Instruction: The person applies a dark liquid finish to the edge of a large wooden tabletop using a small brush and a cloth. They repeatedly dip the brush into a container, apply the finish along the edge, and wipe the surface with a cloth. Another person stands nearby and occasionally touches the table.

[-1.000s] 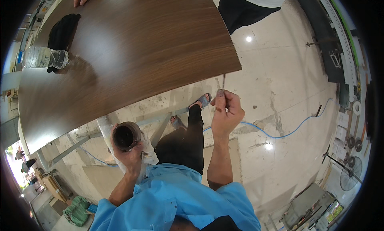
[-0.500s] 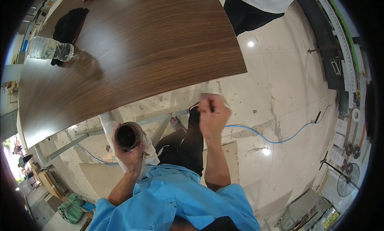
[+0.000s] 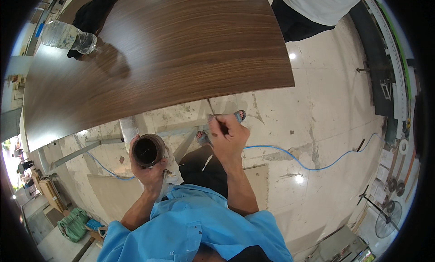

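I am standing in a woodworking shop: a large dark walnut-veneer panel [image 3: 154,58] lies on a bare metal frame [image 3: 86,148], the pale tiled floor [image 3: 326,121] is scuffed and stained, a thin blue hose [image 3: 312,164] trails across it, a long machine rail [image 3: 392,71] runs along the right wall, and cut boards [image 3: 50,189] lean at the left

A big brown wooden board [image 3: 158,58] fills the top. A clear plastic bottle [image 3: 68,36] lies on it at the far left, just beside a black cloth [image 3: 95,12]. Another person in a white top [image 3: 317,3] stands at the far edge. A blue cable [image 3: 317,164] snakes over the pale, dirty floor [image 3: 335,112]. A fan [image 3: 387,219] stands at the right, and a green bag [image 3: 72,223] sits low on the left
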The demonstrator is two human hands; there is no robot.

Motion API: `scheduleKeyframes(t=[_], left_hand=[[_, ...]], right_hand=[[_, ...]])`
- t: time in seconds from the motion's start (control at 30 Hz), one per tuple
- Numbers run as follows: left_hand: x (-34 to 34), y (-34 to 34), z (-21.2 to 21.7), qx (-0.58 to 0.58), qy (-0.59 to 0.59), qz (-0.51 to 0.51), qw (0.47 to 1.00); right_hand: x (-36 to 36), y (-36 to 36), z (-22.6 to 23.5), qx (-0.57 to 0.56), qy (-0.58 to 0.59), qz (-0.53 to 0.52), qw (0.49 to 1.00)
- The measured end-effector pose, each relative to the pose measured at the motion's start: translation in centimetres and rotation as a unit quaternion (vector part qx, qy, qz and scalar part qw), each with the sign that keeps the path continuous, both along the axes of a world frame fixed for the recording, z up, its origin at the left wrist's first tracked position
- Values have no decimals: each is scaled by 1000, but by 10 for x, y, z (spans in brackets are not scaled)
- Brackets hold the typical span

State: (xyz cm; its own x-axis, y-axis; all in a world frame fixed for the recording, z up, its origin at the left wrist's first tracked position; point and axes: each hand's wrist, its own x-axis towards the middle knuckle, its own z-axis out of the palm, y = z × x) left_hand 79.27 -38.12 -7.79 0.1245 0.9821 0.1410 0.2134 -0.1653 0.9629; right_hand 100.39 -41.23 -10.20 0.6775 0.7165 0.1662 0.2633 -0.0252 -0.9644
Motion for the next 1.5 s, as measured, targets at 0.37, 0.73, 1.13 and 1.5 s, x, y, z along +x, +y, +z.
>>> scheduleKeyframes(t=[0.37, 0.73, 1.13, 1.5], left_hand=[[-6, -6, -5, 6, -18, 20, 1000], [1, -10, -2, -2, -20, 16, 1000], [10, -5, -2, -18, -15, 26, 999], [21, -3, -7, -33, -3, 26, 999]], right_hand=[[-13, 7, 3, -1, -24, 69, 997], [44, -16, 12, -29, 86, -146, 985], [49, -14, 3, -49, 4, -115, 992], [110, -33, 7, -40, 60, -227, 971]])
